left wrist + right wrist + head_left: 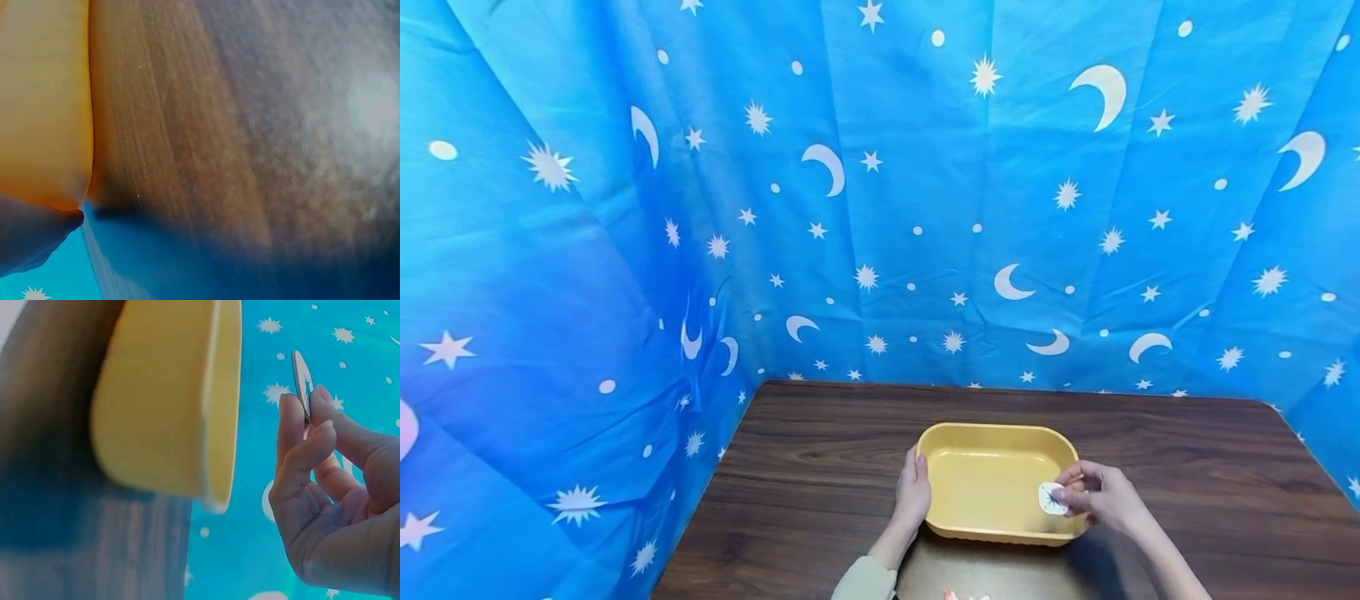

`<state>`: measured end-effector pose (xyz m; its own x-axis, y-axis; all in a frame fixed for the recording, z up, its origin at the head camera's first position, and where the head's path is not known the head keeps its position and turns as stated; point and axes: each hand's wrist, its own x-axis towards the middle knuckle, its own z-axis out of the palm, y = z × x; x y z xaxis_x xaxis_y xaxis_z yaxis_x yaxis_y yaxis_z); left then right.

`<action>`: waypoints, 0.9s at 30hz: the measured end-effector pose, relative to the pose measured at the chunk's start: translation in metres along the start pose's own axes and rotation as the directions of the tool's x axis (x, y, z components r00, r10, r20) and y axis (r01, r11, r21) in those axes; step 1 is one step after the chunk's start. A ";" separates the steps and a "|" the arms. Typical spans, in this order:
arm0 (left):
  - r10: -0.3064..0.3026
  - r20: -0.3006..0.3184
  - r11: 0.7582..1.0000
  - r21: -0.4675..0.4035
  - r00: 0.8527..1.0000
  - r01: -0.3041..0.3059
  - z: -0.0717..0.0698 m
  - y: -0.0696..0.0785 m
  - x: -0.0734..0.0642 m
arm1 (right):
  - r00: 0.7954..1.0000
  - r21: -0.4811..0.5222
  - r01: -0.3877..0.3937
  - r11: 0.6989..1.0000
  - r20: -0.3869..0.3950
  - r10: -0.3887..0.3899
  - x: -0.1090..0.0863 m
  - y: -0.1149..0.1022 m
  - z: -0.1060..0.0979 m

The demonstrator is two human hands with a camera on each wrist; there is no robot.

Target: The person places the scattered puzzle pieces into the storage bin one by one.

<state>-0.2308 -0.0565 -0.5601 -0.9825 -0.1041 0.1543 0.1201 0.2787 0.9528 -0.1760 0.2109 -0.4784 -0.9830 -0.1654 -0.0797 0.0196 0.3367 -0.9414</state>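
A yellow rectangular tray (992, 475) with rounded corners and raised walls is on the dark wooden table. My left hand (913, 493) holds its left side, thumb at the rim and fingers along the outer wall. In the left wrist view, one fingertip (74, 219) shows against the yellow wall. Between thumb and fingers, my right hand (1101, 496) pinches a thin white tile (1051, 498) with rounded corners and a dark star-like mark. The tile is over the tray's right front part; the right wrist view shows it edge-on (302, 384), raised above the rim.
The wooden table (820, 467) extends to both sides of the tray. Small pink and white pieces (953, 596) peek in at the bottom edge of the head view. A blue cloth (925, 208) with white moons and stars hangs behind and to the left.
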 end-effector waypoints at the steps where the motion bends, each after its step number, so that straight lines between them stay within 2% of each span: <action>1: -0.002 -0.004 1.000 0.001 1.000 0.002 0.000 0.000 0.000 | 1.000 -0.001 0.001 1.000 0.000 -0.001 0.006 -0.004 0.001; 7: -0.003 -0.018 1.000 -0.001 1.000 0.003 0.001 0.003 -0.001 | 0.997 0.026 -0.061 0.998 -0.040 0.062 0.041 -0.024 0.014; 13: -0.010 -0.023 1.000 0.003 1.000 0.010 0.000 0.005 -0.003 | 0.995 0.097 -0.101 0.990 -0.015 0.102 0.071 -0.037 0.028; 21: 0.008 -0.035 1.000 0.020 0.999 -0.007 0.001 0.004 -0.001 | 0.990 0.152 -0.142 0.978 0.033 0.139 0.100 -0.035 0.045; 27: -0.004 -0.037 1.000 0.013 0.999 0.005 0.001 0.005 -0.003 | 0.981 0.122 -0.195 0.973 0.030 0.193 0.115 -0.035 0.064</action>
<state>-0.2278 -0.0541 -0.5564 -0.9771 -0.1402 0.1600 0.1138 0.2908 0.9500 -0.2777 0.1209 -0.4753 -0.9549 -0.1251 -0.2694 0.2331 0.2465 -0.9407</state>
